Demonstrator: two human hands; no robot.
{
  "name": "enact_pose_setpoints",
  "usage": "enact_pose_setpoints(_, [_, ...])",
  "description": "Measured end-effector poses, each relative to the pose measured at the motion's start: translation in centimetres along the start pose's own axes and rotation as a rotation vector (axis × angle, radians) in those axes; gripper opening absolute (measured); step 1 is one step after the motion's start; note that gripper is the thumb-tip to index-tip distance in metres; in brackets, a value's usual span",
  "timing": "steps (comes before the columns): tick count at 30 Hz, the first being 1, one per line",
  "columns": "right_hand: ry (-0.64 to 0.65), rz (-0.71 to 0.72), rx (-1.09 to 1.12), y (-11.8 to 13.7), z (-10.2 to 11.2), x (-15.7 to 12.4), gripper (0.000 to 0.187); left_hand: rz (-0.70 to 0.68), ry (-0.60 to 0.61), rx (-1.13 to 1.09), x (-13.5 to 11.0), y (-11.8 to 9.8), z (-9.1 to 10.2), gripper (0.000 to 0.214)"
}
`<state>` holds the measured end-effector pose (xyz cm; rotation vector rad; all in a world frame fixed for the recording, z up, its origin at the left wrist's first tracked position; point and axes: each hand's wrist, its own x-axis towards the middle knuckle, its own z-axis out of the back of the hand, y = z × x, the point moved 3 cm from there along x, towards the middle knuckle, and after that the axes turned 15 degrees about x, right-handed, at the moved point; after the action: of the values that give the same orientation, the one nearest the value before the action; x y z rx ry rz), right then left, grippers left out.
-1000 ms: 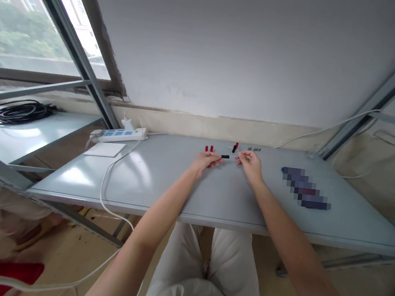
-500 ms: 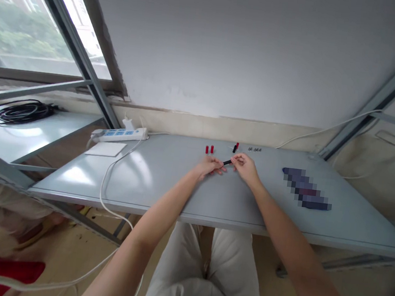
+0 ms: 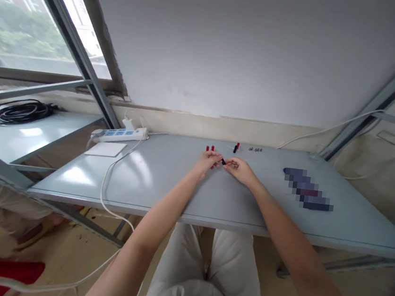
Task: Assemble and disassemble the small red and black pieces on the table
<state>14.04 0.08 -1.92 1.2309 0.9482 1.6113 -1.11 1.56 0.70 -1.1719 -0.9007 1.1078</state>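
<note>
My left hand (image 3: pixel 207 162) and my right hand (image 3: pixel 240 169) meet over the middle of the grey table (image 3: pixel 165 182). Between their fingertips sits a small black cylindrical piece (image 3: pixel 223 161), pinched from both sides. A bit of red shows under my left fingers. Just behind my left hand stand two small red caps (image 3: pixel 210 148). A black and red pair of small pieces (image 3: pixel 236 147) lies further back, with several tiny dark parts (image 3: pixel 255 149) to its right.
A white power strip (image 3: pixel 119 134) with its cable and a white flat pad (image 3: pixel 105 149) lie at the table's left. A blurred dark object (image 3: pixel 307 189) rests at the right. A black cable coil (image 3: pixel 21 112) sits on the left shelf.
My hands have come together from a small gap. The black piece, earlier held out sideways by my left hand, is now pinched between both hands, and my right hand moved left and nearer.
</note>
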Motion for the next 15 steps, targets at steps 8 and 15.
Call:
enact_pose_setpoints(8, [0.062,0.116,-0.312,1.1,0.0,2.1,0.012,0.005,-0.041,0.024,-0.2,-0.4,-0.3,0.014])
enact_pose_setpoints(15, [-0.159,-0.054,-0.346,-1.4,1.1,5.6,0.009,0.033,-0.194,-0.166,0.4,-0.2,1.2,0.012])
